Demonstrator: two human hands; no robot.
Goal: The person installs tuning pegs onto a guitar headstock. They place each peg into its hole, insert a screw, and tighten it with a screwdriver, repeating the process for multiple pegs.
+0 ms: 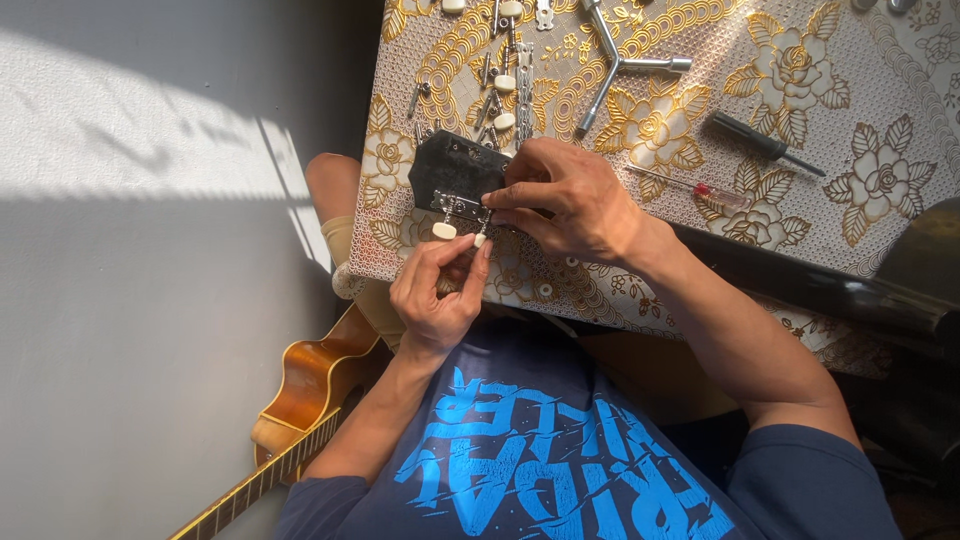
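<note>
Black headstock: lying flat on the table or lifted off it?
Flat. The black headstock lies face-up on the table, right hand pressing it at its edge.

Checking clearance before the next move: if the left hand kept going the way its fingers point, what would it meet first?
The left hand points up toward the table; its fingertips already sit at the cream tuner knob under the black headstock. So it would probably meet that knob first, then the right hand.

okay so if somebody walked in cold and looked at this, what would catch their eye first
Both hands meet at the table's near edge: the right hand steadies a black guitar headstock while the left hand pinches a cream tuner knob. Behind them a metal cross wrench lies on the gold floral tablecloth; an acoustic guitar rests on the floor, lower left.
</note>
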